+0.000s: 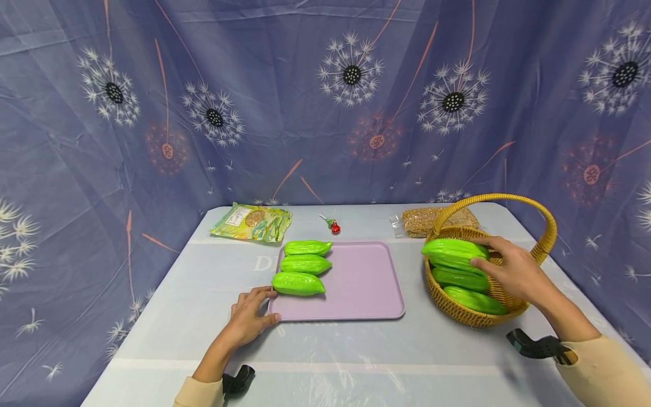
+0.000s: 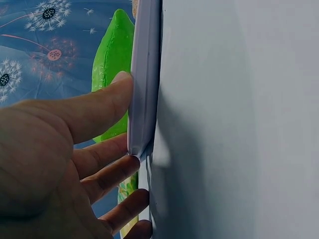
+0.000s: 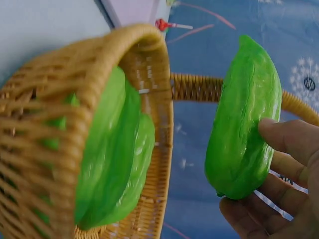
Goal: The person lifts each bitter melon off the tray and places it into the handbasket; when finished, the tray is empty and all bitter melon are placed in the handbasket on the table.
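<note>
My right hand point(image 1: 513, 270) grips a green bitter melon point(image 3: 244, 124) between thumb and fingers, lifted above the wicker basket point(image 1: 439, 302). Inside the basket lie more bitter melons point(image 1: 475, 299), side by side. A shallow lilac tray point(image 1: 361, 282) is to the left of the basket. At its front left corner, my left hand point(image 1: 249, 316) holds the rim, the thumb at the front edge and the forefinger along the left side. Three bitter melons lie in a column on the tray's left half, the nearest one point(image 1: 299, 284) close to my left fingertips.
Behind the tray are a yellow-green printed packet point(image 1: 254, 222) and a small red-and-green item point(image 1: 333, 226) with a white stick. A clear bag of tan grains point(image 1: 422, 221) lies behind the basket, whose tall handle point(image 1: 546, 237) arches over it. A dandelion-patterned curtain point(image 1: 285, 113) hangs behind the table.
</note>
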{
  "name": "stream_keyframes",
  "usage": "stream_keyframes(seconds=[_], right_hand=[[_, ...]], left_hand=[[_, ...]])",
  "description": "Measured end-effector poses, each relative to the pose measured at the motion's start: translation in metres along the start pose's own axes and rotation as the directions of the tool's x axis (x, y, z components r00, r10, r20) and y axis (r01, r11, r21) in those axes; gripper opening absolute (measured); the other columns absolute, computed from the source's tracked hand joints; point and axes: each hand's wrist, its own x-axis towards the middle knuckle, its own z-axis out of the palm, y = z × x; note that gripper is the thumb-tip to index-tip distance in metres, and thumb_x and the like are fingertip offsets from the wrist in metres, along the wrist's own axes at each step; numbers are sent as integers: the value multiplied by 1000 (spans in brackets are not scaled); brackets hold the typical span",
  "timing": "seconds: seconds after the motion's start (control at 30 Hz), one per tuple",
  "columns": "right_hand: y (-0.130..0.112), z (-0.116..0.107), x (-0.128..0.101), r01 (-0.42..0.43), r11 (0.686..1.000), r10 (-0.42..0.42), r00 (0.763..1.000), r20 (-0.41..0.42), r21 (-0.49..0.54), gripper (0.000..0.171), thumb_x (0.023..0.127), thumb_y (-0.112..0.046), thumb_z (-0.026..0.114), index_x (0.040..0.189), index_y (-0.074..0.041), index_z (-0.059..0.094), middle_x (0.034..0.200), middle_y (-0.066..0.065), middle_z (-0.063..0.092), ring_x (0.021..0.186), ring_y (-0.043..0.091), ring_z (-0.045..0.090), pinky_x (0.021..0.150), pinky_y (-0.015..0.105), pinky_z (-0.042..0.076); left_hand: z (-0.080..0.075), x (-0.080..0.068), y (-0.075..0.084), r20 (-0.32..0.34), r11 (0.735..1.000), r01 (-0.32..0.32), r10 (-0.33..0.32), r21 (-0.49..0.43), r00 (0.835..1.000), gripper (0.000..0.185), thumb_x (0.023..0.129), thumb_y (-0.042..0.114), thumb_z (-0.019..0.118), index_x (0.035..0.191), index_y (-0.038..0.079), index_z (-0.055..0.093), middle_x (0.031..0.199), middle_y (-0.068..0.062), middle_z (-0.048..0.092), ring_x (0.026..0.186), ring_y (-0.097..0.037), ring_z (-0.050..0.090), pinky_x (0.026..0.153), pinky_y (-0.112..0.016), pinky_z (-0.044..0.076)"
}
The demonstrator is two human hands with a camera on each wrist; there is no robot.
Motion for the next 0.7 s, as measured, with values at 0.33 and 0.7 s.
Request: stream_keyframes(seconds=[0.33, 0.7], right_hand=[[21, -4, 5, 0, 1000, 0, 1000, -20, -3, 49, 93, -30, 59, 133, -4, 49, 129, 28, 52, 109, 47, 51, 80, 59, 41], [33, -4, 19, -3, 996, -3, 998, -69, -93, 43, 92, -22, 60, 128, 1, 53, 126, 33, 50, 101, 49, 54, 77, 60, 41]], left_hand=[[0, 0, 0, -2, 1000, -1, 1, 2, 1000, 48, 78, 23, 74, 122, 9, 59, 139, -10, 49, 122, -33, 39, 88, -49, 27], [0, 0, 0, 3, 1000, 2, -2, -1, 1000, 49, 78, 23, 74, 122, 9, 59, 139, -11, 49, 123, -33, 39, 89, -49, 27]])
